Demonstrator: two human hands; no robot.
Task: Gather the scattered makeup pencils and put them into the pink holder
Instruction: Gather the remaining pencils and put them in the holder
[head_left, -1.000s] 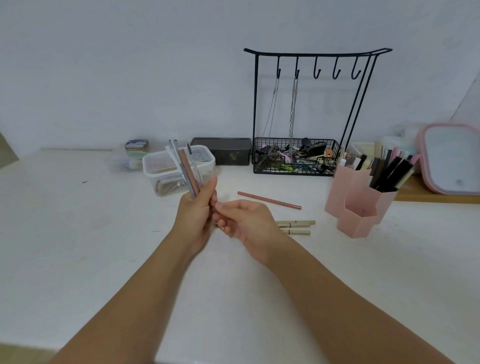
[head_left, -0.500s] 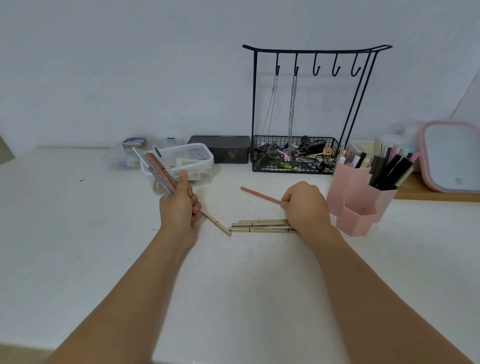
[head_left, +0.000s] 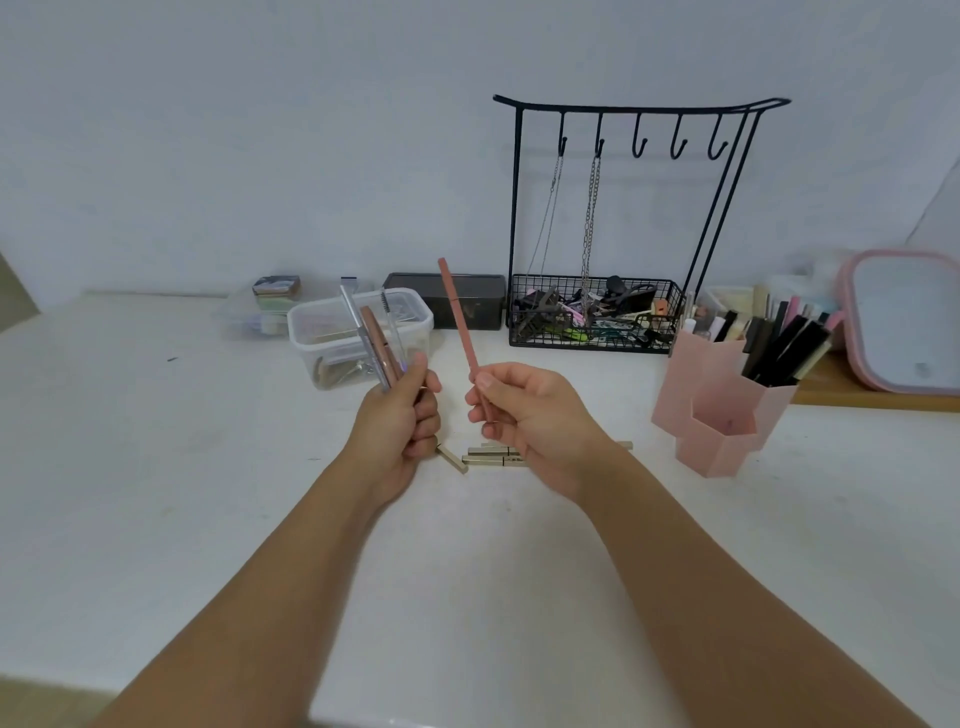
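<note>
My left hand (head_left: 397, 426) grips a bunch of makeup pencils (head_left: 371, 340) upright above the table: a silver one, a brown-pink one and a thin brush-tipped one. Beside it, my right hand (head_left: 524, 415) pinches a long pink pencil (head_left: 457, 314) that points up and slightly left. Several beige pencils (head_left: 488, 456) lie on the white table below and between my hands, partly hidden by the right wrist. The pink holder (head_left: 714, 410) stands to the right, its rear cups stuffed with dark pencils and brushes, its front cup open.
A clear plastic box (head_left: 415, 312) sits behind my left hand. A black wire basket (head_left: 592, 317) with a hook stand and hanging chains is at the back. A dark box (head_left: 447, 299) stands beside it. A pink-framed mirror (head_left: 906, 325) leans at the far right.
My right hand has lifted the long pink pencil off the table and brought it up toward my left hand. My left hand has turned its bunch more upright.
</note>
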